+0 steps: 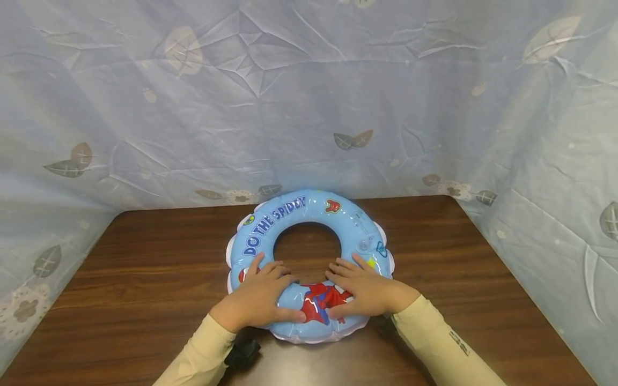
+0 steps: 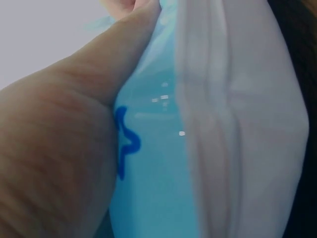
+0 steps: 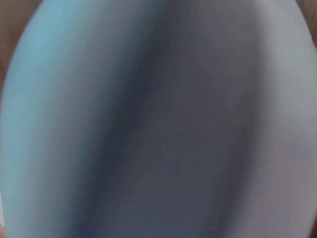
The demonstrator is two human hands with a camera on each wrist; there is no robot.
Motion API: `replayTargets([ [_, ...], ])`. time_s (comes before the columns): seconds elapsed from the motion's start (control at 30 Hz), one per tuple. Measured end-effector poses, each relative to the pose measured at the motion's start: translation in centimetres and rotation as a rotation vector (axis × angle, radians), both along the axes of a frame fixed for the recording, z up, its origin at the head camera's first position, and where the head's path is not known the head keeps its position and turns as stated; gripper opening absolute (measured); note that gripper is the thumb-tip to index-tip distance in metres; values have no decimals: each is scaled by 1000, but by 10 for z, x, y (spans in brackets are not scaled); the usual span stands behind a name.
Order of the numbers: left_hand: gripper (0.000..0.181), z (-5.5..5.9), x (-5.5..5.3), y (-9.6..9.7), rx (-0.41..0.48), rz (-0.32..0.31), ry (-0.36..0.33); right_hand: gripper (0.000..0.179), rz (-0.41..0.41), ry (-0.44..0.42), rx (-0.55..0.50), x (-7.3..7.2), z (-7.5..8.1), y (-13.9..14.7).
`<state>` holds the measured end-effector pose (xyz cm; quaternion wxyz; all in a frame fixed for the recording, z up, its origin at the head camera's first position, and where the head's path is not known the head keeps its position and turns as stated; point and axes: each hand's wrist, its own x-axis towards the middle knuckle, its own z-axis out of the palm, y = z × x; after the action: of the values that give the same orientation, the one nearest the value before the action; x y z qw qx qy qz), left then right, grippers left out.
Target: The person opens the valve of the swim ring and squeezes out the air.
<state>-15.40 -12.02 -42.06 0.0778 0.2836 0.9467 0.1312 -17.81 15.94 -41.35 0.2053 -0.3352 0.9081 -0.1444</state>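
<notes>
A light-blue inflatable swim ring point(image 1: 314, 206) with a white scalloped edge, the words "DO THE SPIDEY" and a red and blue figure lies flat on the table. My left hand point(image 1: 263, 295) rests on its near-left part, fingers spread and thumb pointing inward. On the near-right part lies my right hand point(image 1: 369, 289), its fingers stretched toward the centre hole. The left wrist view shows the base of my left hand point(image 2: 59, 139) against the ring's blue side point(image 2: 153, 163). Blurred blue and white vinyl of the ring point(image 3: 188, 124) fills the right wrist view.
The dark wood-grain table point(image 1: 159, 268) extends on both sides of the ring. A pale grey-blue curtain with leaf prints point(image 1: 299, 107) hangs behind the table's far edge and along both sides. A black wrist device point(image 1: 243, 352) shows beneath my left wrist.
</notes>
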Motion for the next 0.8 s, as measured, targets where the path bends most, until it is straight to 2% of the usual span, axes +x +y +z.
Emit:
replayTargets([
  [0.3,85,1,2,1,8,2,-2,93,-7,-16,8,2,3,-1],
  [0.6,83,2,1,3,16,-2,18,88,9,2,5,0,1,0],
  [0.8,83,2,2,4,-1,9,8,89,9,-12,3,0,-1,0],
])
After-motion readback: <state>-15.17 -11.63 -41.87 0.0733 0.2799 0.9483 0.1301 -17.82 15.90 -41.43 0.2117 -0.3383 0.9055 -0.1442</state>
